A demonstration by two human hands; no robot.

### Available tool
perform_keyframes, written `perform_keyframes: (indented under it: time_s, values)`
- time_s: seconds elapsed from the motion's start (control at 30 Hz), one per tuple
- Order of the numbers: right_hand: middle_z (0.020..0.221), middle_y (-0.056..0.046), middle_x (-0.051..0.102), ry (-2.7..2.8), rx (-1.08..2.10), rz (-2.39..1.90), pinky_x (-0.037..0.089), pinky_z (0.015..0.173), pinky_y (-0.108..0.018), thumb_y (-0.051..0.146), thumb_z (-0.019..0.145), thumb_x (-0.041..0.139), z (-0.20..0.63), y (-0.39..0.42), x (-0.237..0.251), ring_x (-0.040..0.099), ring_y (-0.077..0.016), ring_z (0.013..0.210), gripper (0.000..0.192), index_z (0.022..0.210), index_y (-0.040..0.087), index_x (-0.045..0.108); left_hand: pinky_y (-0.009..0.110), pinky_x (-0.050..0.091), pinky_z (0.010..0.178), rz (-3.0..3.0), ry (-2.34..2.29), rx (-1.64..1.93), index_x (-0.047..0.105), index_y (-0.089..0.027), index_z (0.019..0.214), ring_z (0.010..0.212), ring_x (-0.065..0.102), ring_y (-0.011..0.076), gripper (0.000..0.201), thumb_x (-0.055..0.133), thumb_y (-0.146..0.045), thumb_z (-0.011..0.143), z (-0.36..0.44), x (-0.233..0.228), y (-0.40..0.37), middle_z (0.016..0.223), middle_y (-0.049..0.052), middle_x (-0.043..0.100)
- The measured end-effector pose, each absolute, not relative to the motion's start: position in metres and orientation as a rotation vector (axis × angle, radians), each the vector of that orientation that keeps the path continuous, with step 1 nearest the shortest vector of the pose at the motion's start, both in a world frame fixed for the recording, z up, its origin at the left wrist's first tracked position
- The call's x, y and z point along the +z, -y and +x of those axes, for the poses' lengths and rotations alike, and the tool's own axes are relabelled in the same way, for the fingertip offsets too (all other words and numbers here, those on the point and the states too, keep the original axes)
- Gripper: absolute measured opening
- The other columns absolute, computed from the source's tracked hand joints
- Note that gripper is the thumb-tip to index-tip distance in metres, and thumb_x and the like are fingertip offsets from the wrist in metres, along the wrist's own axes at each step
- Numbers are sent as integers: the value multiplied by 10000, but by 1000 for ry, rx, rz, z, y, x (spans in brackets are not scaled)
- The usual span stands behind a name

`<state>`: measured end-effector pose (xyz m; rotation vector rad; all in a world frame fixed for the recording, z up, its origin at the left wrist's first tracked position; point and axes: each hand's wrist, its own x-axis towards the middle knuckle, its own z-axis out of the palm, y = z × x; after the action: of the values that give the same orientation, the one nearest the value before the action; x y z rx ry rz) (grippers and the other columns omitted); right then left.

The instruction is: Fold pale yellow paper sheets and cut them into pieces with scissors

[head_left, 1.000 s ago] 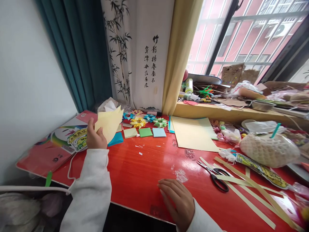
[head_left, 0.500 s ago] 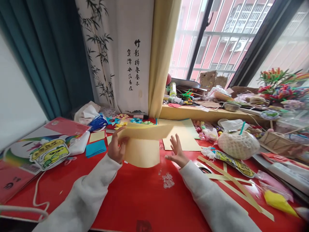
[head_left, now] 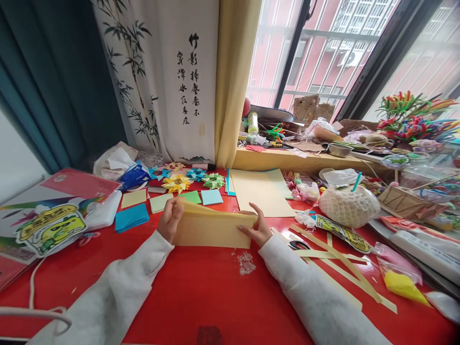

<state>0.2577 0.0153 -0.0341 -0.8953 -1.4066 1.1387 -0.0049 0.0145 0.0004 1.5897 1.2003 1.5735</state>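
Both hands' grip on folded yellow paper (head_left: pixel 212 229)

Glossy red table (head_left: pixel 201 292) shoved up against a wooden windowsill (head_left: pixel 287 162). Big barred window (head_left: pixel 323 52) on the right letting in daylight, red building outside. Teal curtain (head_left: pixel 53 91), bamboo-print hanging (head_left: pixel 161 81) and yellow curtain (head_left: pixel 233 76) behind.

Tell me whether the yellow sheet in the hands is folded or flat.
Folded: the yellow sheet is doubled over, top layer bowed, pinched by left hand and right hand.
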Motion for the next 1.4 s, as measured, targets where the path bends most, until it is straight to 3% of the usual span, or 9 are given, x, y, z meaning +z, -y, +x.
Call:
perform_keyframes:
  time_s: [0.13,0.3,0.5,0.6,0.73,0.93,1.1,1.3,1.4]
  values:
    - [823,-13,561,1469,1156,-925,496,688,-366,371,634,632,259,-16,-41,578,-171,755,630,1143,231,289,353,395,793,1699,-1124,1544,382,-166,1013,889,517,204,370,450,-409,742,-7,-1,-17,889,73,537]
    - [835,-48,565,1502,1034,-948,474,717,-375,434,713,529,258,-16,-45,556,-193,798,301,890,202,454,339,401,808,1905,-1108,1467,396,-177,1059,925,485,200,400,504,-253,681,-6,1,-9,989,75,504]
    - [1020,-52,496,1487,877,-947,447,777,-348,385,681,575,256,-15,-42,516,-172,900,535,1101,239,277,372,374,869,2260,-1237,1351,460,-211,1090,970,479,205,374,430,-170,719,-5,6,-4,1092,73,415]
    - [928,-48,523,1550,834,-1012,452,729,-342,389,734,500,258,-15,-45,526,-172,834,381,1045,214,368,362,353,903,2370,-1289,1260,526,-234,1053,1034,436,210,321,413,-192,756,-4,7,-5,1090,57,438]
    - [830,-34,523,1551,807,-1018,451,707,-335,390,778,431,260,-17,-48,522,-166,780,229,914,206,427,316,442,788,2326,-1284,1270,570,-242,1002,881,512,180,276,404,-233,782,-6,7,-6,1035,48,474]
    - [884,-47,549,1599,825,-987,455,737,-339,423,761,440,260,-20,-49,533,-181,832,303,979,214,445,340,370,887,2244,-1288,1271,532,-220,1029,1019,454,206,286,418,-281,773,-9,5,-9,1051,55,487]
    - [947,-57,570,1646,846,-985,444,775,-363,433,781,413,262,-20,-51,535,-197,880,350,1046,213,472,299,448,726,1908,-1326,1256,384,-193,1164,856,533,183,455,459,-348,743,-9,3,-12,887,37,512]
    - [1022,-66,562,1662,835,-999,436,813,-372,436,796,373,266,-26,-56,517,-206,970,396,1121,218,435,285,444,702,1998,-1339,1188,560,-204,920,867,521,199,265,443,-372,752,-14,8,-11,915,36,554]
    - [1001,-55,581,1692,838,-1034,436,815,-378,403,778,406,268,-29,-61,536,-207,947,374,1101,221,457,270,459,609,1980,-1378,1112,553,-216,957,812,529,194,284,437,-374,752,-14,9,-11,954,33,548]
